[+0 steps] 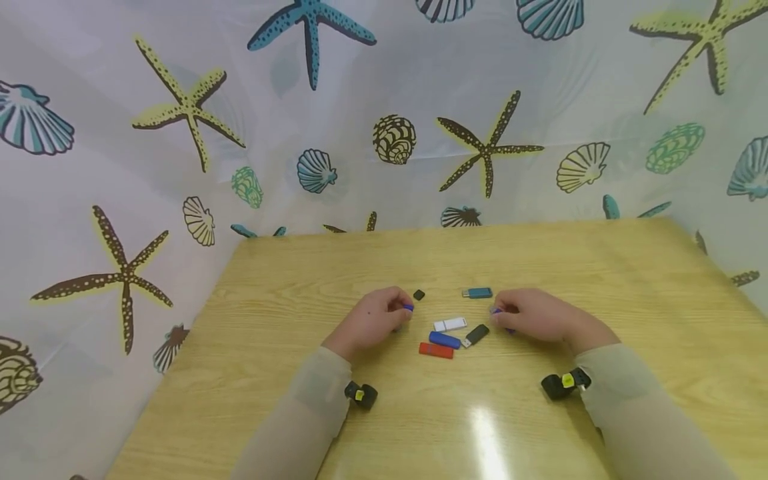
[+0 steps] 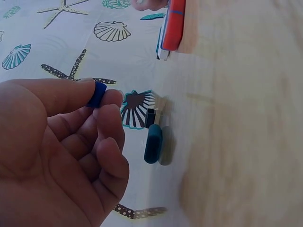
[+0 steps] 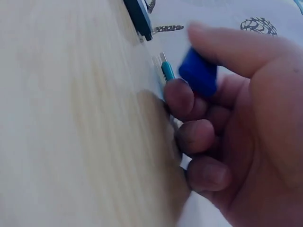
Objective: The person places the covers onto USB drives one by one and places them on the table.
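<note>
Thumb and forefinger of my left hand (image 1: 373, 320) pinch a small blue cap (image 2: 97, 95) at the left of the group. My right hand (image 1: 537, 315) grips a blue USB stick (image 3: 199, 72) between thumb and curled fingers; part of the stick is hidden by them. Between the hands lie a white USB stick (image 1: 450, 324), another blue USB stick (image 1: 445, 340), a red USB stick (image 1: 436, 351) and a black USB stick (image 1: 477, 334) with its metal plug bare. Farther back is a teal USB stick (image 1: 479, 293), its plug showing too. A small black cap (image 1: 419, 295) sits beside my left fingertips.
Everything lies on a light wooden table (image 1: 312, 267). A white cloth (image 1: 354, 113) printed with starfish and shells hangs behind the table and along its sides. Black wrist cameras are strapped to both sleeves. A bright reflection shows near the front of the table.
</note>
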A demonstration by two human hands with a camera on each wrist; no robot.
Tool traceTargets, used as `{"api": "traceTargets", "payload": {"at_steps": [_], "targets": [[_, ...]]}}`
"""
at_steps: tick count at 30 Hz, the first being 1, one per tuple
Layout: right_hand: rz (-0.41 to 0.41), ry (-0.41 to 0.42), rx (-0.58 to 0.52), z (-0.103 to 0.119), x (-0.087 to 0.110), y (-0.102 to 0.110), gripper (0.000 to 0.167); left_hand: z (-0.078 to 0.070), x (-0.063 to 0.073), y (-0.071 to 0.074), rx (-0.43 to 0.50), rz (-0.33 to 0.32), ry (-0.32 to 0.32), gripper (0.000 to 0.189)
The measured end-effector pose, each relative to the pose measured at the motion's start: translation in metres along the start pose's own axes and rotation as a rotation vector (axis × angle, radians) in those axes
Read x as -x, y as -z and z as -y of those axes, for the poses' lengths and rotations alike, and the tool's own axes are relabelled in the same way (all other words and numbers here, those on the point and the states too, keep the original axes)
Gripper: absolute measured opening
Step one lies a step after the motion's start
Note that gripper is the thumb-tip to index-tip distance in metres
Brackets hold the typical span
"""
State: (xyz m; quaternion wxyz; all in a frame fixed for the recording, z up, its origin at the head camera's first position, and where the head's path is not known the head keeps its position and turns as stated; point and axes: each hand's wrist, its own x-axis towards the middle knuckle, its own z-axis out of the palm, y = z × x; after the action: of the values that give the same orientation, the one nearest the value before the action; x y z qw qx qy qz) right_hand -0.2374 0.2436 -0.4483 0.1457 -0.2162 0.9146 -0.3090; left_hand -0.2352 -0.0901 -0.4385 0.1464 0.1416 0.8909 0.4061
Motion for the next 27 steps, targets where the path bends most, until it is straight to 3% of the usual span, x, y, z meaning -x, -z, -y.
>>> {"api": "traceTargets", "payload": {"at_steps": [5,10,14,20,27], "targets": [[-0.096,0.016,-0.038,0.0,-0.004,-0.004,0.023,-0.002,0.001,0.0,0.02,-0.003,-0.025,0.018],[-0.185,0.064,-0.057,0.016,-0.008,-0.01,0.034,-0.004,0.003,0.0,0.037,0.003,-0.055,0.019],[-0.171,0.101,-0.071,0.035,-0.013,-0.021,0.035,-0.006,0.004,0.0,0.024,0.011,-0.068,0.02],[-0.157,0.17,-0.061,0.06,-0.015,-0.035,0.023,-0.008,0.003,-0.003,-0.004,0.024,-0.102,0.021],[-0.141,0.166,-0.044,0.067,-0.015,-0.043,0.018,-0.01,0.004,-0.007,0.019,0.062,-0.132,0.017]]}}
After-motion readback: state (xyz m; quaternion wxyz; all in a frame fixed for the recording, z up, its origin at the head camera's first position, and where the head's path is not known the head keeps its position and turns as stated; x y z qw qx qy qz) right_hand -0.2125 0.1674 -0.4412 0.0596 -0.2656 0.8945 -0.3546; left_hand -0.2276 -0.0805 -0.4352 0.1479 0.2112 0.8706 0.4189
